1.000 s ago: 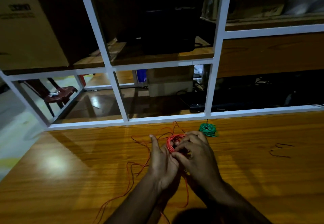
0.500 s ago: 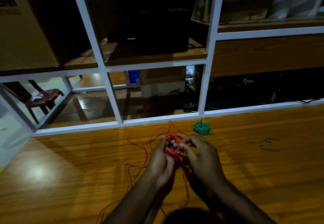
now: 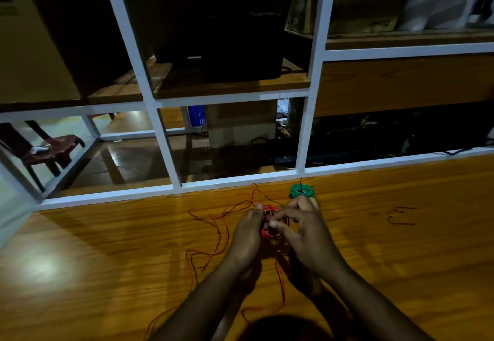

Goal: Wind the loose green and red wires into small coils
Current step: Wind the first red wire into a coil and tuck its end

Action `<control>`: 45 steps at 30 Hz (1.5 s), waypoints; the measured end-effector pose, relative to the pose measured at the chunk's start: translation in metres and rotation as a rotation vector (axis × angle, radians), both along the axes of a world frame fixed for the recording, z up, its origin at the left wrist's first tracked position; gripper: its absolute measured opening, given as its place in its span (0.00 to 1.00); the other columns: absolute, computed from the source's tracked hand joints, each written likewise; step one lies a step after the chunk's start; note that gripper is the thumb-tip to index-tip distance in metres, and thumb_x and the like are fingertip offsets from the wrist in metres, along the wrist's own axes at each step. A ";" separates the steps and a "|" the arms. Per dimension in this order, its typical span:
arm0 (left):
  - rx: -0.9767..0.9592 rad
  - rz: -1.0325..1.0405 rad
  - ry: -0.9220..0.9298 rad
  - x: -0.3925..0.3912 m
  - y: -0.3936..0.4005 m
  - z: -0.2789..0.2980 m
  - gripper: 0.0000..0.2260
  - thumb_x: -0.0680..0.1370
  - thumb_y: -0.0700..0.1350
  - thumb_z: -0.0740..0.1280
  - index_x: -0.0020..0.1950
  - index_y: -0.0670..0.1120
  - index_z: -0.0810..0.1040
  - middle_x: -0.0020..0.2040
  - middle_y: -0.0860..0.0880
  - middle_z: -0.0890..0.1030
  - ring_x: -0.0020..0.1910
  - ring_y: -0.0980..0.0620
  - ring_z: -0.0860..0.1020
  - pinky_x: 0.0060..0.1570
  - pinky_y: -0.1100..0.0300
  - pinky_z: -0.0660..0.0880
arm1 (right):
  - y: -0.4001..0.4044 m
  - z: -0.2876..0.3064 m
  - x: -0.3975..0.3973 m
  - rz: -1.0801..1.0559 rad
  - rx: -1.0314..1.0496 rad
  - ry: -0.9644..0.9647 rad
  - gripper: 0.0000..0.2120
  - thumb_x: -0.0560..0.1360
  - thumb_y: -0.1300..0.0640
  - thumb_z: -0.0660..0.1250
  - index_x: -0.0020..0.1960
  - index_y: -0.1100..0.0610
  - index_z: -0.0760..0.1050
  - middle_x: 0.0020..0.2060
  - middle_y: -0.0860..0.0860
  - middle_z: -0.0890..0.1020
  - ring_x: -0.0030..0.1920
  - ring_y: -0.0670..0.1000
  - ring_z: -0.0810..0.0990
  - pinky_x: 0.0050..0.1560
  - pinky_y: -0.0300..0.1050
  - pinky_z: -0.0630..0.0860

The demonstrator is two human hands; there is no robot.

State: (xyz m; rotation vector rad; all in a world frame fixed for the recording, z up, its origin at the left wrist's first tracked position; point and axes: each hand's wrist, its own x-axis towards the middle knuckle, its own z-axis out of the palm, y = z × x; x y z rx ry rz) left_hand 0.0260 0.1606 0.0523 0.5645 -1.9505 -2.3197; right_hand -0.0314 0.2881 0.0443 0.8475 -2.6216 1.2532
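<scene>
A glossy, grained wooden table (image 3: 107, 274) fills the lower view, bounded at its far edge by a white metal frame (image 3: 171, 153) of square-section bars. Two bare hands meet at the table's middle: the left hand (image 3: 247, 236) grips a small red wire coil (image 3: 268, 211) with thumb raised, and the right hand (image 3: 304, 231) pinches the same coil with curled fingers. Loose red wire (image 3: 213, 231) trails in thin tangled loops to the left and toward the near edge. One finished green wire coil (image 3: 302, 191), small and round, lies just beyond the right hand's knuckles. Two short dark wire scraps (image 3: 401, 216) lie well apart to the right.
</scene>
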 end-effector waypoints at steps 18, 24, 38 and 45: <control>-0.271 -0.112 0.062 -0.005 0.013 -0.012 0.20 0.84 0.55 0.52 0.56 0.39 0.73 0.46 0.47 0.77 0.43 0.56 0.77 0.37 0.70 0.75 | 0.005 -0.015 -0.004 -0.076 -0.119 -0.119 0.08 0.71 0.51 0.76 0.41 0.44 0.77 0.45 0.42 0.70 0.54 0.36 0.65 0.47 0.30 0.64; -0.051 -0.198 -0.047 -0.022 0.034 -0.008 0.22 0.85 0.59 0.49 0.63 0.48 0.76 0.52 0.46 0.85 0.51 0.49 0.84 0.42 0.59 0.81 | 0.036 -0.015 -0.037 0.170 -0.136 -0.397 0.26 0.73 0.50 0.75 0.67 0.39 0.69 0.67 0.41 0.67 0.66 0.42 0.67 0.60 0.36 0.73; -0.127 -0.250 -0.027 -0.074 0.071 -0.009 0.16 0.84 0.49 0.57 0.68 0.46 0.73 0.61 0.43 0.81 0.59 0.47 0.80 0.63 0.50 0.77 | 0.108 -0.018 -0.121 0.456 -0.385 -0.775 0.17 0.73 0.53 0.74 0.62 0.51 0.80 0.57 0.49 0.84 0.58 0.47 0.83 0.54 0.43 0.81; -0.620 -0.131 0.085 -0.095 0.102 -0.026 0.09 0.86 0.43 0.53 0.62 0.46 0.71 0.51 0.49 0.77 0.45 0.66 0.77 0.44 0.67 0.75 | 0.109 -0.050 -0.136 0.329 -0.401 -0.644 0.10 0.76 0.46 0.70 0.57 0.43 0.79 0.52 0.47 0.84 0.55 0.48 0.83 0.58 0.56 0.81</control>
